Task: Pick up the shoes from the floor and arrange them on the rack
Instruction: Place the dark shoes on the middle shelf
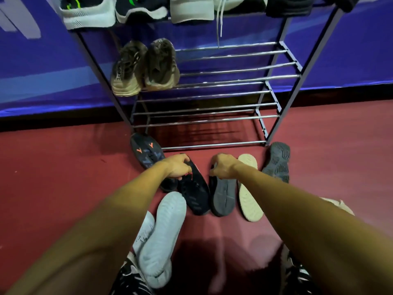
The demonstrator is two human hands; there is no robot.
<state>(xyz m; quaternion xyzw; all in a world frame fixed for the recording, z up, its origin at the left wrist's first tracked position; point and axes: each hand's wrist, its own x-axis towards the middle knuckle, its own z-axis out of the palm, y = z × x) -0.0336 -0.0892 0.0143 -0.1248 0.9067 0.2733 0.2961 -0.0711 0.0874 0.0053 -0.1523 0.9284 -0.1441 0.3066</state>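
Left hand (178, 167) grips black shoe (196, 195), right hand (223, 167) grips grey-soled shoe (224, 195), fingers curled round the ends nearest the rack (212, 145). Shoes lie side by side on the floor (63, 167) just short of its front bottom rail, long axes rail-to-person. Likely next: lift straight forward

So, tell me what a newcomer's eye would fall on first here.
Two bare arms reach down the middle: the left hand grips a black shoe and the right hand grips a grey-soled shoe on the red floor. Behind them stands the metal rack, with an olive pair at the left end of its second shelf down.
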